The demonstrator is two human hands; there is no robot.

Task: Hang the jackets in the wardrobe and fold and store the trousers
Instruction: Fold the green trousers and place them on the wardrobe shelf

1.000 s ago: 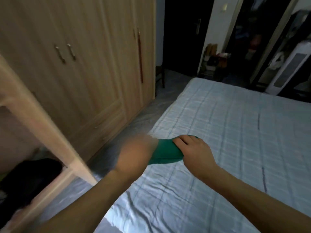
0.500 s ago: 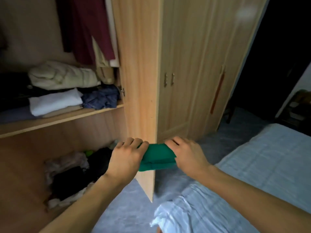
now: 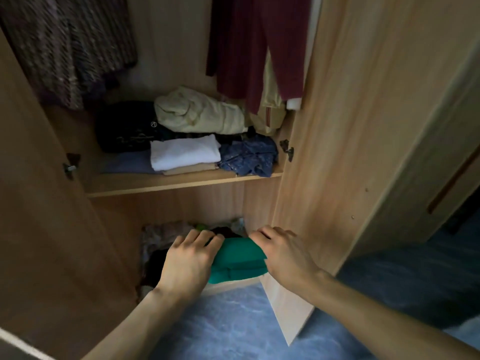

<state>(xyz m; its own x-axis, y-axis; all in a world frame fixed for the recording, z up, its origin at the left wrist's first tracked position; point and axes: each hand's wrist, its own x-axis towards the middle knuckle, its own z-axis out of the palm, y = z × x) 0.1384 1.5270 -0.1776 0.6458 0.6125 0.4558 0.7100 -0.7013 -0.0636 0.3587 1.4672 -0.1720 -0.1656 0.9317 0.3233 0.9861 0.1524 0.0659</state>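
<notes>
Now squarely facing the open wardrobe (image 3: 337,126), where half a second ago only its right part showed and, a second ago, the bed. Still gripped at both ends: folded green trousers (image 3: 239,261), left hand (image 3: 188,261) curled over the left end, right hand (image 3: 284,252) over the right, held at the front edge of the bottom compartment, just above the blue floor (image 3: 233,320).

Hard to make out in the bottom compartment: a dim heap of dark and pale clothes (image 3: 161,245), mostly hidden behind the hands and trousers. Cut off by the top edge: a patterned dark garment (image 3: 67,48) hanging at the left, a maroon garment (image 3: 254,45) hanging at the right.

On the shelf (image 3: 181,184): a black folded item (image 3: 124,126) at the back left, a cream bundle (image 3: 200,113) atop a white folded piece (image 3: 184,153), crumpled blue fabric (image 3: 249,155) at the right end.
</notes>
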